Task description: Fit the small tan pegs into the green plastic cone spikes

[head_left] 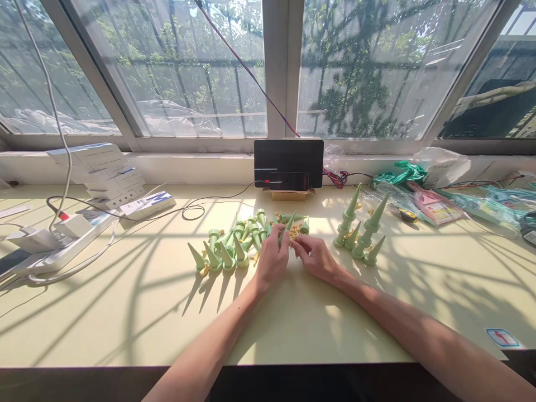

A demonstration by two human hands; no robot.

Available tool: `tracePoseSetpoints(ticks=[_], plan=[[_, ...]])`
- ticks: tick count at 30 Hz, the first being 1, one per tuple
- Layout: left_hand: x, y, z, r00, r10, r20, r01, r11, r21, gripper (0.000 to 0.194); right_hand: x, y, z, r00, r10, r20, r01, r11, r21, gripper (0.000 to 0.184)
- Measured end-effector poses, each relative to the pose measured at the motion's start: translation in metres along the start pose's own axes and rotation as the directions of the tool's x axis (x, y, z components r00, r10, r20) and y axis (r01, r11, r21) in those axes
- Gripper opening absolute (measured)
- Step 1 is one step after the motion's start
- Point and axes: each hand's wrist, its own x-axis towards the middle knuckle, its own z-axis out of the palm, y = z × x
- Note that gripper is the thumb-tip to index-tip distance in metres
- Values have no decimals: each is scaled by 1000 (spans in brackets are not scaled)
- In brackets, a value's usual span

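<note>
My left hand (273, 254) is closed around a light green plastic spike (288, 224), a cone whose point tilts up to the right. Close beside it, my right hand (313, 254) has its thumb and fingers pinched together at the spike's lower end; what they hold is hidden. Small yellow valve-like pieces (296, 230) lie in a pile just behind both hands. To the left, several green spikes (228, 259) stand point up in a row, with a heap of loose green parts (247, 229) behind them. Stacked green spikes (371, 226) stand to the right.
A phone (288, 181) leans on a dark tablet (288, 153) at the back. White boxes (104, 173) and a power strip (71, 245) with cables are at left. Plastic bags (439, 204) and a yellow-black tool (407, 215) lie at right.
</note>
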Motion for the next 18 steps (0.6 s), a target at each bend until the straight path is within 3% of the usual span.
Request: tracePoseSetpoints(ticks=[18], plan=[[-3,7,-2,991,53,121,-51,998,-23,22,-1,4,-2,1000,28,2,-28,999,-28,44]])
